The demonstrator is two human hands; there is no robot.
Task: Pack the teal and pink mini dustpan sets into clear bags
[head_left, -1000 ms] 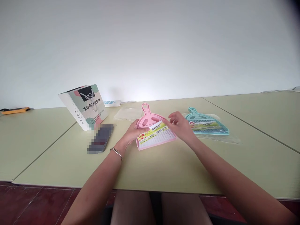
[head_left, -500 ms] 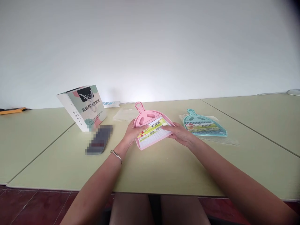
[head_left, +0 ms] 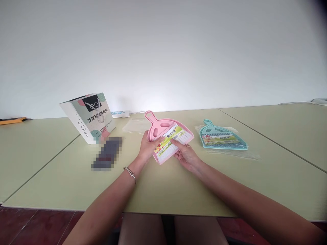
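Note:
Above the table, both hands hold a pink dustpan (head_left: 166,123) tilted, its looped handle pointing away to the upper left. A white-bristled brush (head_left: 166,154) lies nested inside it, wrapped by a yellow-green printed label (head_left: 169,139). My left hand (head_left: 149,144) grips the left edge, thumb on the front. My right hand (head_left: 186,154) pinches the lower front edge, thumb over the label and the other fingers partly hidden beneath. Right of them, a teal dustpan (head_left: 213,130) with its own brush and label lies flat on clear plastic wrapping (head_left: 242,154).
A paper bag (head_left: 88,117) stands at the left, with a blurred dark flat object (head_left: 107,153) in front. Behind the hands lie a clear plastic sheet (head_left: 134,126) and a white power strip (head_left: 121,114). An orange-and-black object (head_left: 14,120) sits at the far left table edge (head_left: 63,207).
My right hand has slid from the dustpan's right edge down to its lower front edge. The pink dustpan has turned slightly anticlockwise; my left hand keeps its hold.

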